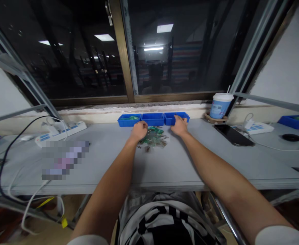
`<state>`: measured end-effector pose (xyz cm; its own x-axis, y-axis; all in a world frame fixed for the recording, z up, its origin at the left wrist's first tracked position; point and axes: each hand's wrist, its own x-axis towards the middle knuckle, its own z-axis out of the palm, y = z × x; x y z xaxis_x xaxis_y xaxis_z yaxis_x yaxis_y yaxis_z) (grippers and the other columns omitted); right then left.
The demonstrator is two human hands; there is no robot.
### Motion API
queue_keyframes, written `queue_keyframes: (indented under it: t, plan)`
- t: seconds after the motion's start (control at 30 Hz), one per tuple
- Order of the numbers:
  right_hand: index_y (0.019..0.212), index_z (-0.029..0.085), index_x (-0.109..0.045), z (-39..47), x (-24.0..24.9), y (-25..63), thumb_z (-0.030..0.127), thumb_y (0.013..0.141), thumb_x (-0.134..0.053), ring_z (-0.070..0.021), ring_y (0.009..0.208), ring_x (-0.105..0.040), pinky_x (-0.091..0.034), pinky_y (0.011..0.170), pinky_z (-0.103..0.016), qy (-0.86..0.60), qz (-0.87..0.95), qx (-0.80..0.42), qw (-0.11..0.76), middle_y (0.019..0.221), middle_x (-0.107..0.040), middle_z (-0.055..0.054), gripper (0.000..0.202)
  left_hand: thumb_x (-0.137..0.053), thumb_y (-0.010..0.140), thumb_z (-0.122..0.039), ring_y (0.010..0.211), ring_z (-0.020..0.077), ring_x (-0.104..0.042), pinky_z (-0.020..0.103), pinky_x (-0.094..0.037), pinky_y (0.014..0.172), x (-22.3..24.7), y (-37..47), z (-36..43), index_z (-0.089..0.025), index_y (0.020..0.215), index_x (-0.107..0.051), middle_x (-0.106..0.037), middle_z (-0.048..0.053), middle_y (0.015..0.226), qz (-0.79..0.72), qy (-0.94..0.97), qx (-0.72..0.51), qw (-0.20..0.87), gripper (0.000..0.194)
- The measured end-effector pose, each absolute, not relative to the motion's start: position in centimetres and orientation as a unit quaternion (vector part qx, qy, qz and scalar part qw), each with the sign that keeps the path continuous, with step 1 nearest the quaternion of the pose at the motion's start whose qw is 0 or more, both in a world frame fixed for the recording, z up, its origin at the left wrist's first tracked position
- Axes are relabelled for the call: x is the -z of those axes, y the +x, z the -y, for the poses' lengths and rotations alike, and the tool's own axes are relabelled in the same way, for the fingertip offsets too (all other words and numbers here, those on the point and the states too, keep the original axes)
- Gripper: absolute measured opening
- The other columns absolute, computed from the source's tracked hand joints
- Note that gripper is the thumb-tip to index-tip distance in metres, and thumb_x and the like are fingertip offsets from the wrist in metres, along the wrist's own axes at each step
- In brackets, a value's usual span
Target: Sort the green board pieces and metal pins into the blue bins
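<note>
Hands at pile and bin
The left hand [139, 132] curls its grip beside the green-and-metal pile [153, 139] on the tabletop [108, 153]; the right hand [180, 126] reaches over the right bin [168, 119], its grip loosely bent. Whether either holds anything, one cannot tell. Sorting seems underway; lifting tangled pieces would call for a light pinch.
</note>
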<state>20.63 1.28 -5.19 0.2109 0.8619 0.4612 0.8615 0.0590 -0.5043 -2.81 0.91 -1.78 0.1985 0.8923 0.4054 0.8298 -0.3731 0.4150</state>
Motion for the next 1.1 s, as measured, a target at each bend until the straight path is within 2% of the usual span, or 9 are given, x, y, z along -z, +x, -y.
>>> queue_keyframes:
  t: [0.13,0.2,0.23,0.37,0.5,0.67,0.9,0.97,1.1]
  plan:
    - [0.134,0.016,-0.043,-1.5,5.5,20.9,0.015,0.062,-0.059,-0.0383,0.12,-0.035,-0.034,0.093,-0.052,-0.706,0.624,-0.017,0.333,0.148,-0.03,-0.014,0.074,-0.046,0.083,-0.019,0.098,0.0226,-0.061,0.032,-0.045,0.089,2.1,-2.7,-1.0,-0.018,0.101,-0.065,-0.068,0.01,0.104,-0.557,0.782,-0.275,0.049,0.026]
    - [0.133,0.016,-0.044,-1.4,5.3,20.6,0.015,0.062,-0.058,-0.037,0.12,-0.036,-0.034,0.094,-0.051,-0.691,0.634,-0.003,0.347,0.147,-0.03,-0.015,0.072,-0.046,0.082,-0.017,0.102,0.0227,-0.06,0.033,-0.045,0.092,2.3,-2.8,-1.1,-0.016,0.11,-0.061,-0.066,0.011,0.109,-0.553,0.788,-0.266,0.047,0.031]
    - [0.13,0.016,-0.048,-1.3,5.1,20.3,0.014,0.063,-0.058,-0.0353,0.119,-0.037,-0.034,0.095,-0.049,-0.675,0.646,0.003,0.356,0.143,-0.035,-0.016,0.067,-0.045,0.082,-0.016,0.104,0.023,-0.059,0.033,-0.044,0.093,2.3,-2.8,-1.1,-0.016,0.113,-0.059,-0.065,0.012,0.111,-0.551,0.791,-0.262,0.047,0.034]
    - [0.094,0.016,-0.067,-0.7,4.2,19.3,0.015,0.066,-0.057,-0.0236,0.101,-0.052,-0.04,0.089,-0.034,-0.57,0.742,-0.048,0.351,0.104,-0.064,-0.01,0.03,-0.045,0.082,-0.015,0.108,0.0246,-0.058,0.035,-0.044,0.094,2.5,-2.9,-1.1,-0.016,0.114,-0.059,-0.063,0.012,0.115,-0.553,0.795,-0.242,0.051,0.035]
    - [0.077,0.016,-0.067,-0.1,3.7,18.8,0.017,0.067,-0.059,-0.0148,0.073,-0.057,-0.042,0.067,-0.024,-0.517,0.786,-0.146,0.304,0.079,-0.067,-0.003,0.013,-0.045,0.083,-0.018,0.109,0.0245,-0.057,0.035,-0.043,0.096,2.4,-2.8,-0.9,-0.016,0.11,-0.061,-0.063,0.013,0.115,-0.544,0.803,-0.238,0.042,0.031]
    - [0.071,0.017,-0.067,0.2,3.6,18.5,0.02,0.069,-0.06,-0.0145,0.069,-0.058,-0.039,0.061,-0.022,-0.531,0.795,-0.179,0.23,0.07,-0.067,-0.002,0.008,-0.045,0.084,-0.019,0.11,0.0235,-0.056,0.033,-0.041,0.097,2.2,-2.6,-0.5,-0.015,0.108,-0.062,-0.063,0.013,0.115,-0.541,0.809,-0.229,0.034,0.03]
    - [0.071,0.017,-0.064,-0.3,4.2,18.3,0.012,0.072,-0.056,-0.0143,0.072,-0.058,-0.038,0.064,-0.021,-0.526,0.811,-0.165,0.195,0.078,-0.069,-0.004,0.01,-0.045,0.085,-0.02,0.111,0.023,-0.055,0.032,-0.04,0.098,2.1,-2.6,-0.4,-0.015,0.108,-0.062,-0.063,0.012,0.115,-0.537,0.81,-0.231,0.036,0.029]
    - [0.072,0.017,-0.062,-0.4,4.3,18.3,0.012,0.072,-0.054,-0.0136,0.07,-0.055,-0.036,0.062,-0.021,-0.519,0.814,-0.15,0.211,0.075,-0.068,-0.003,0.009,-0.046,0.084,-0.019,0.111,0.0222,-0.055,0.032,-0.04,0.099,2.0,-2.5,-0.3,-0.015,0.108,-0.063,-0.063,0.011,0.115,-0.529,0.813,-0.241,0.035,0.029]
    - [0.075,0.016,-0.061,-0.5,4.2,18.1,0.018,0.075,-0.054,-0.0114,0.064,-0.05,-0.035,0.059,-0.021,-0.489,0.8,-0.156,0.31,0.069,-0.062,0.0,0.007,-0.051,0.083,-0.022,0.108,0.0197,-0.057,0.03,-0.041,0.098,1.7,-2.1,0.1,-0.016,0.109,-0.062,-0.064,0.008,0.114,-0.462,0.838,-0.287,0.039,0.029]
